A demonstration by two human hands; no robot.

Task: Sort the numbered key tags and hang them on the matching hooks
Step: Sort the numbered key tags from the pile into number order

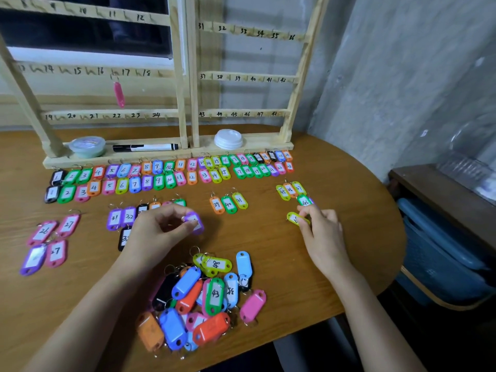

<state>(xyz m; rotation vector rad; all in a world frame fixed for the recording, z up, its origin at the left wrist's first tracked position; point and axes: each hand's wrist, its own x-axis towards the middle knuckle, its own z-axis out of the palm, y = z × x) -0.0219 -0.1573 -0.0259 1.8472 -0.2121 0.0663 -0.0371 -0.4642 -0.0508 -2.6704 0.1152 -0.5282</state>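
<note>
**Q:** Wood-topped table (pixel 268 253), head view. What does each hand hold?

**A:** Left hand (pixel 158 234): the thumb and curled fingertips pinch a purple key tag (pixel 196 224) low over the middle of the table. Right hand (pixel 322 232): the fingertips pinch a yellow-green key tag (pixel 293 218) just below a green tag marked 46 (pixel 304 201). Whether either held tag rests on the wood cannot be told.

**Q:** Where do the remaining tags lie?

**A:** Unsorted pile (pixel 204 299): mixed colours, heaped near the front edge between the forearms. Sorted rows (pixel 166 175): two lines along the rack's base, numbered upward from 1 at the left. Small groups lie well apart on the table:
- tags 39–41 (pixel 228 204)
- tags 45–47 (pixel 290 189)
- purple tags 31 and 32 (pixel 122 217)
- a pink and purple cluster (pixel 51 242) marked 26 and 27, at the far left

**Q:** And the rack?

**A:** Wooden hook rack (pixel 185 76): upright at the table's far side, its rails numbered by hand. One pink tag (pixel 119 93) hangs from the hook beside 17. On the base stand a black marker (pixel 145 147), a clear lidded tub (pixel 87 146) and a stack of white lids (pixel 228 138).
</note>
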